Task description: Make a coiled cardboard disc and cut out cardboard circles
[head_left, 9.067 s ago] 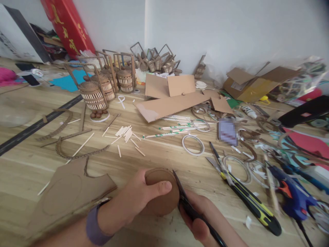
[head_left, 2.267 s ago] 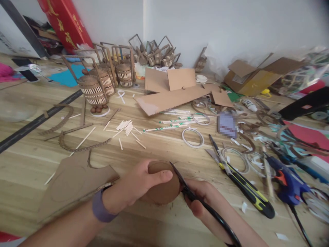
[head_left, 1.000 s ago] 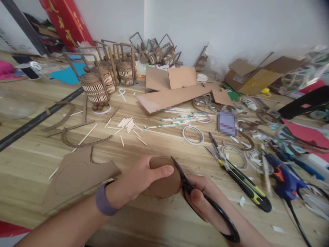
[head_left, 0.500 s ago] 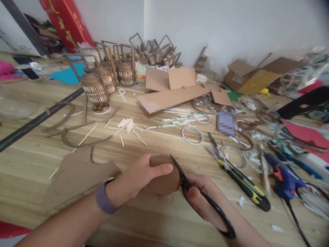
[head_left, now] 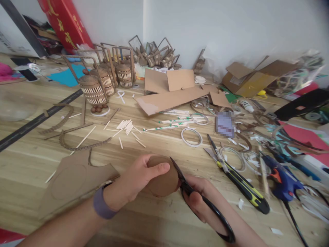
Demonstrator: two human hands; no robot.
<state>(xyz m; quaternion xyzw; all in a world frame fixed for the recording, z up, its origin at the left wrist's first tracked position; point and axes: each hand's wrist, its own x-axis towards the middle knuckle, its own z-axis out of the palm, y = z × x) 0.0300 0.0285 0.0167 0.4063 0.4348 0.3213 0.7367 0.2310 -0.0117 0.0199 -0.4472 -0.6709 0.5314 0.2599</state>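
Between thumb and hidden fingers, my left hand [head_left: 140,175] grips a round cardboard disc [head_left: 164,181] above the table. My right hand [head_left: 199,199] is closed on black-handled scissors [head_left: 189,188], whose blades lie along the disc's right edge. How far the blades are parted I cannot tell. To the left lies a cardboard sheet [head_left: 74,175] with a circle drawn on it. Short wooden sticks [head_left: 125,126] are scattered beyond my hands.
A yellow-black utility knife [head_left: 241,181] and a blue glue gun [head_left: 281,178] lie to the right. Tape rings [head_left: 191,137] and cardboard pieces [head_left: 169,97] are further back. Small stick-clad baskets [head_left: 92,91] stand at the back left, and an open carton [head_left: 246,80] at the back right.
The view has shifted slightly. Both hands keep their hold on the disc and the scissors, with almost no visible movement at the disc's edge.
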